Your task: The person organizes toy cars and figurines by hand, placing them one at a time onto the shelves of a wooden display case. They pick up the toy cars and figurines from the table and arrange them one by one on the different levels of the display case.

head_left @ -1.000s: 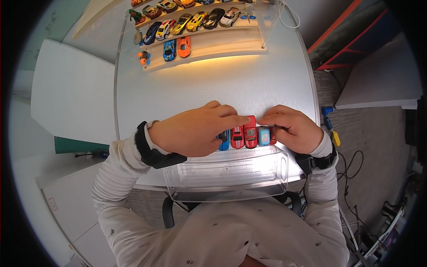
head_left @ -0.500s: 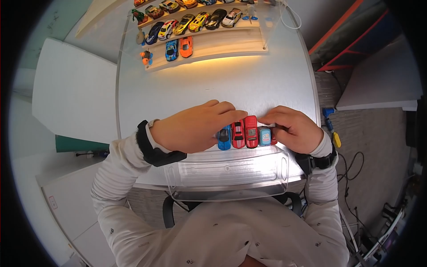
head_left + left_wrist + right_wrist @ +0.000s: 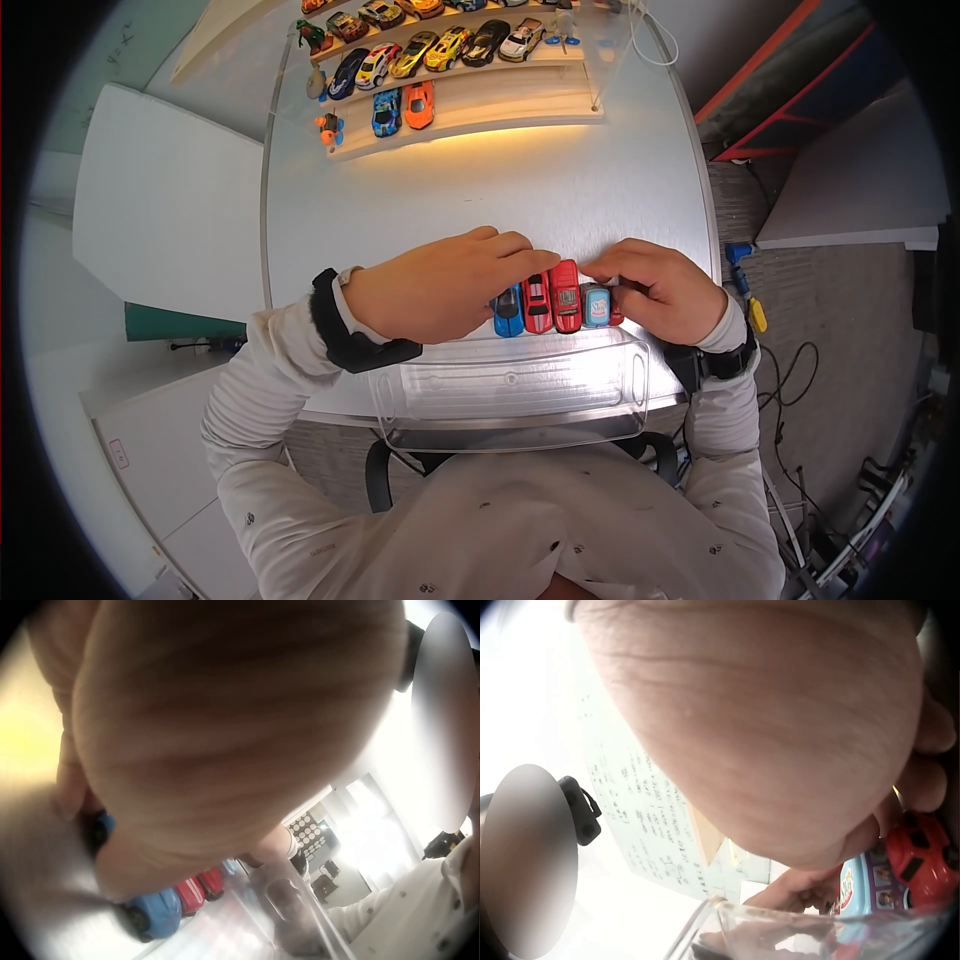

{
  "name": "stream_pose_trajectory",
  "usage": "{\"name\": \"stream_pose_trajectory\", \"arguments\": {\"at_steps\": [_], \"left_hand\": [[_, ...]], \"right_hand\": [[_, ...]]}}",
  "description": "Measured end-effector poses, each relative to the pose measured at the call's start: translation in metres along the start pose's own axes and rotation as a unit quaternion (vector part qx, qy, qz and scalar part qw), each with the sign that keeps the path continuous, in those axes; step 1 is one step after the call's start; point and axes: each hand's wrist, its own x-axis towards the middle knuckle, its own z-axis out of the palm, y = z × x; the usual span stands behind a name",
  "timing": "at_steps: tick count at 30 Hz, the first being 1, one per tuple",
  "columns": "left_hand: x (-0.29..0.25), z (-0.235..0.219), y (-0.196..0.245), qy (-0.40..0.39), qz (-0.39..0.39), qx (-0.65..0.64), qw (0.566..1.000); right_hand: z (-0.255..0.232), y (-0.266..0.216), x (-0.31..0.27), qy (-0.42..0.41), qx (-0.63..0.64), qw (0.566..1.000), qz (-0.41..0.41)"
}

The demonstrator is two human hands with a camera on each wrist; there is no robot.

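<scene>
A side-by-side row of toy cars stands on the metal table, behind a clear plastic tray. My left hand holds the blue toy car at the row's left end, its index finger reaching over the far ends. Two red toy cars fill the middle, beside a small light-blue toy vehicle. At the right end my right hand holds another red toy car with curled fingers. Most of that car is hidden under the hand in the head view.
A lit wooden display rack with several toy cars stands at the table's back, an orange car on its lowest step. A white panel is left of the table. Cables lie on the floor at right.
My left index finger has drawn back off the red car's top. The blue car shows more and has shifted slightly right, closer to the red one. My right hand stays put.
</scene>
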Motion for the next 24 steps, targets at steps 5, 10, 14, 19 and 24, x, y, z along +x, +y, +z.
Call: {"name": "stream_pose_trajectory", "arguments": {"at_steps": [5, 10, 14, 19, 24], "left_hand": [[0.0011, 0.0, 0.0004, -0.006, -0.003, -0.001, 1.0], [0.001, -0.0004, 0.0014, -0.007, -0.006, 0.006, 1.0], [0.001, -0.0002, 0.0022, -0.01, -0.011, 0.01, 1.0], [0.0005, 0.0002, 0.0015, -0.008, -0.01, 0.008, 1.0], [-0.0083, -0.0032, -0.0038, 0.026, -0.007, -0.005, 1.0]], "right_hand": [[0.0, 0.0001, -0.0001, 0.004, -0.004, 1.0, -0.002], [0.0003, 0.0005, 0.0, 0.003, -0.005, 1.0, 0.0], [0.0001, 0.0014, -0.0004, 0.001, -0.015, 1.0, 0.0], [-0.0006, 0.0019, -0.0009, -0.003, 0.006, 1.0, 0.016], [-0.002, 0.0066, -0.0021, -0.001, 0.035, 0.999, 0.033]]}}
